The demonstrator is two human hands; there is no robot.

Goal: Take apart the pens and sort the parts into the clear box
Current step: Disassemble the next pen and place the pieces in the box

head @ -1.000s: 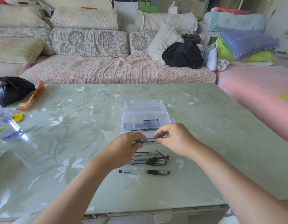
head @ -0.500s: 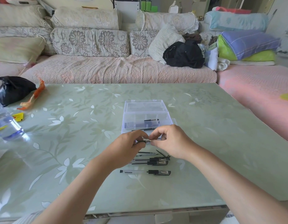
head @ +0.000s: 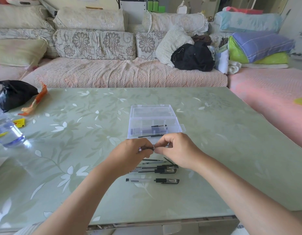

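Note:
A clear plastic box point(head: 174, 123) lies with its lid folded back at the table's middle, holding a black cap, a barrel and a thin refill. Just in front of it my left hand point(head: 131, 152) and my right hand point(head: 178, 150) meet, both pinching one pen point(head: 151, 147), dark at the left end, of which only a short stretch shows between the fingers. Under my hands lies a small heap of black-capped pens and loose parts point(head: 161, 168). One whole pen point(head: 152, 180) lies alone closer to me.
The green floral glass table point(head: 79, 150) carries a water bottle point(head: 8, 134), a yellow tag point(head: 19, 122), an orange wrapper point(head: 35, 101) and a black bag point(head: 13, 94) at the left. A sofa with cushions stands behind, a pink bed at the right.
My two hands have drawn closer together on the pen, with the right fingers sliding toward the left hand. The box and the pens on the table have stayed put.

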